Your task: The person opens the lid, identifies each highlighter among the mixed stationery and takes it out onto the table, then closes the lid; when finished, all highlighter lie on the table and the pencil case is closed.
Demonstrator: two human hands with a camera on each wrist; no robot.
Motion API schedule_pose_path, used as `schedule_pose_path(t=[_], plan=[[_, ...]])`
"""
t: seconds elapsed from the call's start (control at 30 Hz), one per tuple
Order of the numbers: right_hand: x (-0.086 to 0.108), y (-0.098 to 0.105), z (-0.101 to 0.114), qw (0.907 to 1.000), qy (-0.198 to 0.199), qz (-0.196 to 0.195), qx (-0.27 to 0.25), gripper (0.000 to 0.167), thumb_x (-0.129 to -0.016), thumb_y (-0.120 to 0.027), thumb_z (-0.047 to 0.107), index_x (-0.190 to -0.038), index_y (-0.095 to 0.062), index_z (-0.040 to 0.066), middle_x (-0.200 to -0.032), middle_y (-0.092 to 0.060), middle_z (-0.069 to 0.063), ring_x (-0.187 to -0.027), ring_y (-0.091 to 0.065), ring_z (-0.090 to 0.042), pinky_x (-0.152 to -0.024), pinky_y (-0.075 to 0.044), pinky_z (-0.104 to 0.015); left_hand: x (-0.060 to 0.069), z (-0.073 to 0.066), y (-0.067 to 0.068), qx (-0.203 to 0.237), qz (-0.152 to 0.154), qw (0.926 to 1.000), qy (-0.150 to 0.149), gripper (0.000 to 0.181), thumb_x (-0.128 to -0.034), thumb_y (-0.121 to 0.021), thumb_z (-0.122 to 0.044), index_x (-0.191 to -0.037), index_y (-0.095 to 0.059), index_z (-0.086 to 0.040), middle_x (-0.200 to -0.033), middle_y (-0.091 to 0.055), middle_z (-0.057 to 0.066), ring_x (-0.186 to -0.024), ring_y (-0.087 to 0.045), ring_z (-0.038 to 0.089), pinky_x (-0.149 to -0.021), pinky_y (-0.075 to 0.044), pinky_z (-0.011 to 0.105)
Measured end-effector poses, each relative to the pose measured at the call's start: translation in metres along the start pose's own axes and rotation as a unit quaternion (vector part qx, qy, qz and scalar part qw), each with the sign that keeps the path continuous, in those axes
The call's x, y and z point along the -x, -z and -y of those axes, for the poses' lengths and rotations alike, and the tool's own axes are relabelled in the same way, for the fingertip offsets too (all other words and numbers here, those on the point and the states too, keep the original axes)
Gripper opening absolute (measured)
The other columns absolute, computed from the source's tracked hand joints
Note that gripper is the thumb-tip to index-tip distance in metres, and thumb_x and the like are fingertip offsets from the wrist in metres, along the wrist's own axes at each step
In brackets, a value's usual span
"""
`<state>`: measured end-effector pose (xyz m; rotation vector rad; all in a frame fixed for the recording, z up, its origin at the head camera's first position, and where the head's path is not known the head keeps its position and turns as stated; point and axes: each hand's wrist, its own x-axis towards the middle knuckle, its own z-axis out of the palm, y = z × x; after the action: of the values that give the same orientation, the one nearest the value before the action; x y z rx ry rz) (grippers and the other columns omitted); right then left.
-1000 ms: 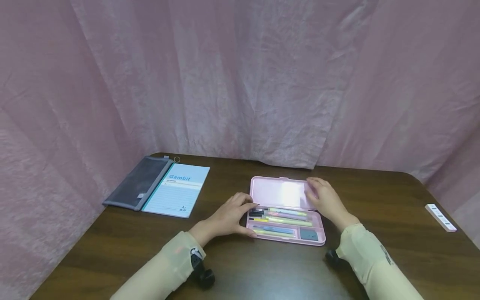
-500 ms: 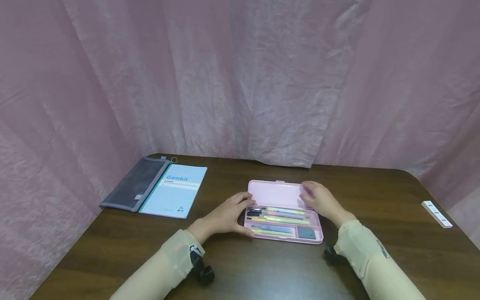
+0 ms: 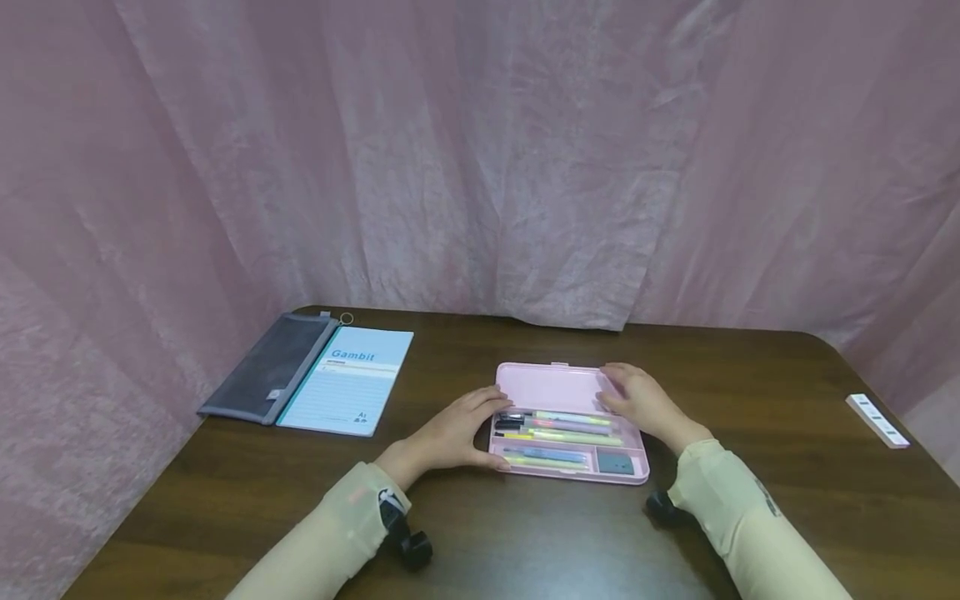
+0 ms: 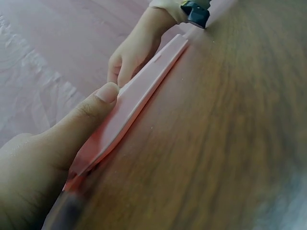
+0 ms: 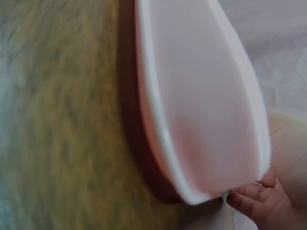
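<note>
One pink pencil case (image 3: pixel 632 440) is lying open
The left hand (image 3: pixel 448 432) is gripping its left end; the right hand (image 3: pixel 648 406) is holding its lid (image 3: pixel 547 387); one gray block (image 3: pixel 615 463) is sitting inside.

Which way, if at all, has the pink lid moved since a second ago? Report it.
Yes, nearer: the far edge of the pink lid sits farther from the curtain.

The head view looks forward and down from above the near side of the table (image 3: pixel 487 542), wide enough to reach the far curtain (image 3: pixel 480 167). The left wrist view sits low and close by the left hand (image 3: pixel 450 429), rolled sideways, facing right along the pink case (image 3: pixel 547 388) to the right hand (image 3: pixel 648 404), also in the head view. The right wrist view, rolled too, looks very closely at the pink case, which all three share.
</note>
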<state>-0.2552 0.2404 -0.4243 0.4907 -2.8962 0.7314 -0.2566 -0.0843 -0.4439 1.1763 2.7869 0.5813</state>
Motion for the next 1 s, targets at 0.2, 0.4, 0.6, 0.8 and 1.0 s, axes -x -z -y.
schedule_pose_path(t=[0.2,0.4,0.6,0.8,1.0], plan=[[0.005,0.008,0.004,0.9996,0.002,-0.028,0.000,0.047,-0.090,-0.064,0.017,-0.128,-0.054,-0.008,-0.134,-0.051,-0.032,-0.126,-0.043,-0.050,-0.107,-0.033,-0.063,-0.002,-0.002,0.000,0.004,-0.005,1.0000,0.000,0.091,-0.0706,-0.070,-0.068,-0.143,-0.043,-0.020,-0.154,-0.037,0.003,-0.146,-0.029,0.023,-0.117,-0.031,0.045],[0.009,0.021,0.010,0.9993,-0.013,-0.034,-0.005,0.046,-0.090,-0.065,0.018,-0.130,-0.055,-0.003,-0.135,-0.050,-0.028,-0.127,-0.043,-0.047,-0.107,-0.034,-0.062,-0.001,0.002,-0.003,-0.004,-0.006,1.0000,0.005,0.091,-0.0703,-0.071,-0.068,-0.144,-0.043,-0.022,-0.154,-0.036,0.002,-0.146,-0.028,0.023,-0.118,-0.028,0.045],[0.014,0.038,0.020,0.9990,-0.002,-0.045,0.006,0.043,-0.090,-0.065,0.017,-0.128,-0.056,0.000,-0.128,-0.057,-0.024,-0.116,-0.054,-0.043,-0.098,-0.044,-0.058,0.001,0.002,-0.001,-0.006,-0.008,1.0000,0.002,0.090,-0.0711,-0.071,-0.067,-0.143,-0.043,-0.021,-0.154,-0.036,0.003,-0.146,-0.029,0.023,-0.118,-0.028,0.045],[0.022,0.057,0.031,0.9991,0.006,-0.041,-0.006,0.041,-0.090,-0.066,0.016,-0.127,-0.058,0.000,-0.122,-0.061,-0.020,-0.108,-0.061,-0.039,-0.091,-0.051,-0.054,0.001,0.002,0.000,-0.013,-0.010,0.9999,-0.003,0.090,-0.0712,-0.070,-0.069,-0.143,-0.043,-0.021,-0.154,-0.037,0.003,-0.145,-0.029,0.023,-0.118,-0.029,0.045],[0.034,0.064,0.037,0.9986,0.019,-0.049,-0.013,0.037,-0.089,-0.067,0.016,-0.122,-0.060,0.001,-0.117,-0.064,-0.018,-0.105,-0.063,-0.035,-0.090,-0.052,-0.053,0.000,0.001,0.000,-0.013,-0.007,0.9999,0.000,0.090,-0.0710,-0.069,-0.070,-0.143,-0.043,-0.022,-0.154,-0.036,0.002,-0.146,-0.028,0.022,-0.118,-0.028,0.046]])
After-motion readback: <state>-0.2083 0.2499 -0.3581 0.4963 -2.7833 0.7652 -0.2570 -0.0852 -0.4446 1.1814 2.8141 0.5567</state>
